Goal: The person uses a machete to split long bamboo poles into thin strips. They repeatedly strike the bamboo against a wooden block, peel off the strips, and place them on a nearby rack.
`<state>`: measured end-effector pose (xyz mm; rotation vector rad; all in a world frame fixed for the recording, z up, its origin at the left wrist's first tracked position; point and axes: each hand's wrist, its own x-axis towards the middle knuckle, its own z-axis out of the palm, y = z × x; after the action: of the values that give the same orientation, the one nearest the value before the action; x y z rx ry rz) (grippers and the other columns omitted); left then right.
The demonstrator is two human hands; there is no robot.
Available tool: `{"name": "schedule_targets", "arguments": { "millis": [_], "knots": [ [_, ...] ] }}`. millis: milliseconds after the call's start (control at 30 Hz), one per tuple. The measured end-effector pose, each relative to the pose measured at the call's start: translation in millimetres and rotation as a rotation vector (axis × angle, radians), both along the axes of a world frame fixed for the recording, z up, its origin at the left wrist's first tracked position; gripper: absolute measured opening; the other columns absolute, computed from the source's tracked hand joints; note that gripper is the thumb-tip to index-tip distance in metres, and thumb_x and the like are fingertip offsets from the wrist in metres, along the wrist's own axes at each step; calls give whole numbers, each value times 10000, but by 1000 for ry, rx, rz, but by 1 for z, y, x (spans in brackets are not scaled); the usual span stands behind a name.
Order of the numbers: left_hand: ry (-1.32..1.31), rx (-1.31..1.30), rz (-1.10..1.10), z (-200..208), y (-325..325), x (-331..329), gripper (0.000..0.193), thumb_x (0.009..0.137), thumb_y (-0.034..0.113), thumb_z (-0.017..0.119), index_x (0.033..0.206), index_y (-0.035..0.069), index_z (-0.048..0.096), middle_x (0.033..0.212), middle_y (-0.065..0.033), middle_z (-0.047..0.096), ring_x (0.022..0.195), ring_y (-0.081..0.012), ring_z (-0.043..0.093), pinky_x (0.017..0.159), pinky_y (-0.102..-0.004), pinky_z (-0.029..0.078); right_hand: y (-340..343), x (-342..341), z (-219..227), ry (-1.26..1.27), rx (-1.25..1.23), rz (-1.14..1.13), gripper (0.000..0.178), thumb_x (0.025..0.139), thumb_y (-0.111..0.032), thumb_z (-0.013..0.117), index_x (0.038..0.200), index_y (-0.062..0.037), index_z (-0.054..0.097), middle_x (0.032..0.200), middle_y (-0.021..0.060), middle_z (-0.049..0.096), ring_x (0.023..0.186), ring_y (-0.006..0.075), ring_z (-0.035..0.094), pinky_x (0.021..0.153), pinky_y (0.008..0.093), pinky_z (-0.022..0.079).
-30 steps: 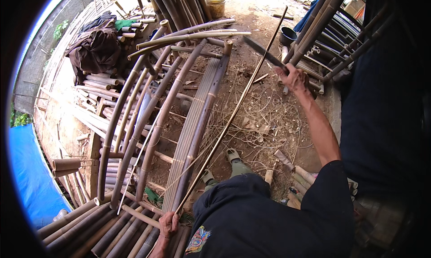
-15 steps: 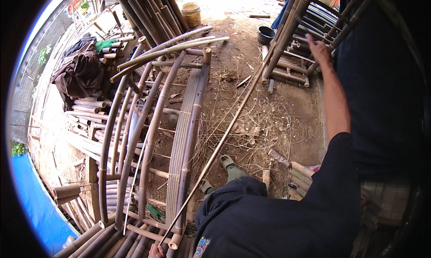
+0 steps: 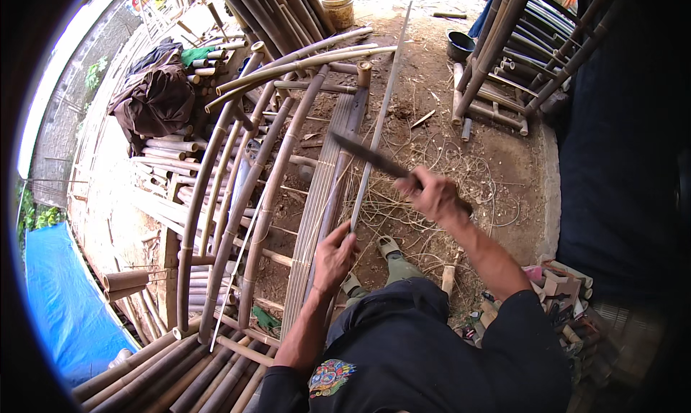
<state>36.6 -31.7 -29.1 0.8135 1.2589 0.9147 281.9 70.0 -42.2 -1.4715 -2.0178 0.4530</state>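
Observation:
My left hand [image 3: 335, 257] is closed around the near end of a long, thin bamboo strip [image 3: 384, 111], which runs up and away along the right side of a bamboo bench frame [image 3: 271, 190]. In my right hand [image 3: 435, 197] is a machete [image 3: 371, 156], gripped by its handle, its dark blade pointing left across the strip and over the bench. Blade and strip overlap in the view; whether they touch I cannot tell. Several slats [image 3: 314, 190] lie side by side along the bench, close beside my left hand.
Bamboo shavings [image 3: 453, 190] litter the dirt floor by my feet. Another bamboo frame [image 3: 522, 60] stands at the far right, near a black basin [image 3: 460, 46]. Bamboo poles [image 3: 216, 377] lie at the lower left. A box [image 3: 563, 286] sits among clutter at the right.
My right hand has come back from the far right frame and now holds a machete. My left hand has moved up from the lower edge, and the strip now stands steeper, farther forward.

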Motion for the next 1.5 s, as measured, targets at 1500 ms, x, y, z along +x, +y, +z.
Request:
{"name": "schedule_targets", "arguments": {
  "millis": [1500],
  "knots": [
    [42, 159, 33, 78, -23, 17, 293, 1000, 141, 527, 1236, -18, 594, 698, 47, 499, 596, -23, 434, 505, -194, 355, 33, 5, 68, -19, 236, 36, 662, 913, -716, 325, 755, -106, 527, 502, -25, 452, 381, 102, 471, 305, 310, 430]
  ]
}}
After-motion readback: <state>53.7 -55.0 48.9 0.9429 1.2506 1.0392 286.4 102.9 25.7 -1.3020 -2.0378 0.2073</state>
